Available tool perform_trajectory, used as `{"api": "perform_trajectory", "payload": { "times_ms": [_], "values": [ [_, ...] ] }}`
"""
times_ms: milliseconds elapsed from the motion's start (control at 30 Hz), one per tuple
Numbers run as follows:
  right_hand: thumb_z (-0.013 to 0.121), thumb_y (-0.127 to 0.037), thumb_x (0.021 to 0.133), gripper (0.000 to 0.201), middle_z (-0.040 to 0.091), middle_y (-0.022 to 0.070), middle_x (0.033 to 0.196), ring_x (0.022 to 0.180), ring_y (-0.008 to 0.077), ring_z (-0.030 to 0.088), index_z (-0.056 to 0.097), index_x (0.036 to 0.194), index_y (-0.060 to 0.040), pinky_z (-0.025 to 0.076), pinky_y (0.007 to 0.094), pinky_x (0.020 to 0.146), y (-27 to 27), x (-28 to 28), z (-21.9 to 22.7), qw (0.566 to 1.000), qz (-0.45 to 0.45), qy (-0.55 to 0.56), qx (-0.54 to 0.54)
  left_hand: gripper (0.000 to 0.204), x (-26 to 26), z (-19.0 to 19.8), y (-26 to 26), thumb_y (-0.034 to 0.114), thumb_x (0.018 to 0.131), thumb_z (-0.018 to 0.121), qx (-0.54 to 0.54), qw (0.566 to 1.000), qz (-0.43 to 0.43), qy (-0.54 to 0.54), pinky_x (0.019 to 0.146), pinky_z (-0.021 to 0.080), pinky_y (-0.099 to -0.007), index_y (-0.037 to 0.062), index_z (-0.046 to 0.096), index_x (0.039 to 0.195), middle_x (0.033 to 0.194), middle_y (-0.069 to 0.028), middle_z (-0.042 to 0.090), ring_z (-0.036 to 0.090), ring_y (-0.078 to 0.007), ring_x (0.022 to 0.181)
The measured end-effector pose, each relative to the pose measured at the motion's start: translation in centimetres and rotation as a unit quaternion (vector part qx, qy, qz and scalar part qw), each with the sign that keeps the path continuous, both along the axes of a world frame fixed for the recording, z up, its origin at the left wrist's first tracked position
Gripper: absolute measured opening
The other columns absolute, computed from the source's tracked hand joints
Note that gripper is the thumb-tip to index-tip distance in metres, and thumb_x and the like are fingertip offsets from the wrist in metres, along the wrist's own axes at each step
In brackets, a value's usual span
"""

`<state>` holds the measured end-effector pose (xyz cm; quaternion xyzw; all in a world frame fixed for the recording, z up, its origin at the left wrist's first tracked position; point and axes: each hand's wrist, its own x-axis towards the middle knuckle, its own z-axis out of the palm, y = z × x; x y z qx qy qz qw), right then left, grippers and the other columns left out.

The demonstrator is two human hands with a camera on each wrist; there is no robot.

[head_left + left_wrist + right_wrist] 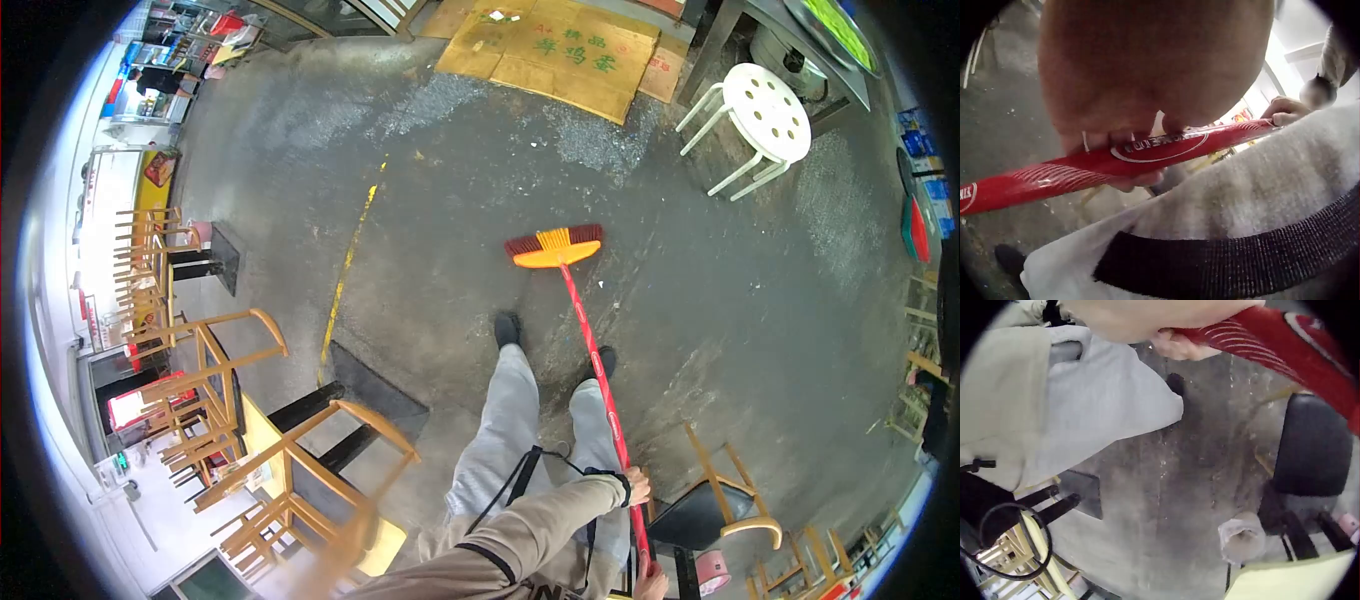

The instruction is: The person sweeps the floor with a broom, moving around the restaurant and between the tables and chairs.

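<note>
A broom with a red handle (pixel 590 345) stretches forward from the person's body over the floor. Its orange head with dark red and yellow bristles (pixel 553 245) lies on the grey floor ahead of the feet. The left hand (pixel 637 486) grips the handle partway down, the forearm crossing in front of the body. In the left wrist view, that hand's fingers (pixel 1125 137) curl round the red pole. Higher up, near the handle's end, the right hand (pixel 652 583) holds the pole. The right wrist view shows the right hand (pixel 1166 325) wrapped on it at the top.
Wooden chairs (pixel 345 450) stand upturned on tables at left. A black-seated chair (pixel 705 515) is close by at right, with a lined bin (pixel 1242 539) near it. A white stool (pixel 765 112) and flattened cardboard (pixel 560 50) lie farther ahead. A yellow line (pixel 350 255) marks the floor.
</note>
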<state>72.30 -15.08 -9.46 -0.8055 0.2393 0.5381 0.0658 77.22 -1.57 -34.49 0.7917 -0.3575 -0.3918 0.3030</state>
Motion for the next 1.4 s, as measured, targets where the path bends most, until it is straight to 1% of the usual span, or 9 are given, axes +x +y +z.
{"api": "perform_trajectory", "payload": {
  "times_ms": [100, 467, 700, 933, 1100, 1200, 1233, 1300, 1400],
  "values": [
    [0.055, -0.035, 0.089, 0.039, 0.057, 0.0229, 0.062, 0.055, 0.0378, 0.059, 0.054, 0.07, -0.0005, 0.043, 0.0432, 0.047, 2.2, 0.2, -3.5, 0.968, 0.124, -0.219, 0.012, 0.029, 4.0, 0.9, 3.8, 0.034, 0.084, 0.05, 0.017, 0.998, 0.055, -0.037, 0.06, 0.044, -0.0396, 0.0166, 0.069, 0.072, 0.073, -0.0046, 0.066, 0.064, -0.0213, 0.074],
    [0.04, -0.043, 0.093, 0.04, 0.061, 0.0235, 0.078, 0.08, 0.0423, 0.059, 0.055, 0.098, -0.0062, 0.045, 0.0523, 0.068, 47.8, 28.2, -19.3, 0.946, 0.117, -0.216, 0.212, 0.013, 31.0, -4.0, 56.7, 0.02, 0.074, 0.055, 0.232, 0.902, 0.272, -0.241, 0.062, 0.05, -0.0402, 0.0085, 0.06, 0.072, 0.068, -0.0088, 0.062, 0.062, -0.026, 0.074],
    [0.038, -0.05, 0.091, 0.049, 0.062, 0.0261, 0.081, 0.082, 0.044, 0.06, 0.053, 0.094, -0.0032, 0.047, 0.052, 0.07, 71.3, 31.2, -21.1, 0.926, 0.057, -0.205, 0.311, 0.034, 28.3, -4.7, 79.1, 0.03, 0.092, 0.041, 0.277, 0.847, 0.39, -0.231, 0.103, 0.032, -0.047, 0.0056, 0.056, 0.11, 0.131, -0.0122, 0.047, 0.037, -0.0278, 0.128],
    [0.049, -0.039, 0.091, 0.039, 0.059, 0.0186, 0.079, 0.074, 0.0316, 0.059, 0.058, 0.093, -0.0016, 0.044, 0.0374, 0.065, 49.8, 23.6, -22.9, 0.94, 0.025, -0.092, 0.328, 0.032, 21.1, -4.3, 61.0, 0.028, 0.081, 0.056, 0.044, 0.854, 0.436, -0.28, 0.105, 0.03, -0.0477, 0.0023, 0.06, 0.099, 0.117, -0.0184, 0.054, 0.045, -0.036, 0.118],
    [0.048, -0.04, 0.092, 0.049, 0.055, 0.0177, 0.057, 0.053, 0.0211, 0.055, 0.063, 0.08, 0.0045, 0.041, 0.0391, 0.052, 29.6, 16.6, -6.2, 0.993, 0.08, -0.074, 0.042, 0.034, 15.3, 1.5, 38.9, 0.04, 0.078, 0.057, -0.233, 0.917, 0.324, 0.004, 0.07, 0.039, -0.0428, 0.0074, 0.053, 0.069, 0.075, -0.0086, 0.052, 0.05, -0.0264, 0.075],
    [0.055, -0.02, 0.091, 0.024, 0.05, 0.0112, 0.061, 0.057, 0.0143, 0.044, 0.059, 0.079, 0.0, 0.039, 0.0338, 0.052, 26.3, 13.4, 3.7, 0.98, -0.032, -0.177, 0.088, 0.044, 7.5, 2.2, 24.5, 0.047, 0.083, 0.051, -0.357, 0.832, 0.385, -0.179, 0.071, 0.04, -0.0392, 0.0048, 0.06, 0.075, 0.077, -0.0101, 0.055, 0.053, -0.0252, 0.076],
    [0.054, -0.022, 0.091, 0.026, 0.05, 0.0124, 0.06, 0.056, 0.0149, 0.045, 0.059, 0.079, 0.0007, 0.039, 0.0346, 0.052, 25.2, 12.6, 5.0, 0.988, 0.026, -0.145, 0.041, 0.047, 9.8, 5.9, 25.9, 0.049, 0.082, 0.051, -0.254, 0.948, 0.19, -0.037, 0.07, 0.04, -0.039, 0.0037, 0.062, 0.08, 0.078, -0.0123, 0.057, 0.055, -0.0255, 0.074],
    [0.052, -0.026, 0.092, 0.032, 0.05, 0.0149, 0.058, 0.054, 0.0161, 0.047, 0.06, 0.078, 0.0021, 0.039, 0.0362, 0.051, 24.9, 11.6, 4.7, 0.989, 0.081, -0.124, 0.0, 0.049, 12.0, 8.5, 26.2, 0.051, 0.081, 0.052, -0.147, 0.984, 0.051, 0.088, 0.071, 0.041, -0.038, 0.004, 0.064, 0.08, 0.079, -0.0135, 0.059, 0.056, -0.0254, 0.073],
    [0.05, -0.033, 0.092, 0.042, 0.05, 0.0186, 0.056, 0.052, 0.0178, 0.049, 0.061, 0.077, 0.0042, 0.039, 0.0386, 0.051, 25.4, 11.0, -0.9, 0.976, 0.132, -0.171, 0.026, 0.041, 10.0, 4.7, 28.8, 0.045, 0.078, 0.052, -0.239, 0.914, 0.307, -0.112, 0.075, 0.04, -0.0427, 0.0067, 0.061, 0.068, 0.075, -0.0128, 0.057, 0.053, -0.0263, 0.074]
  ]
}}
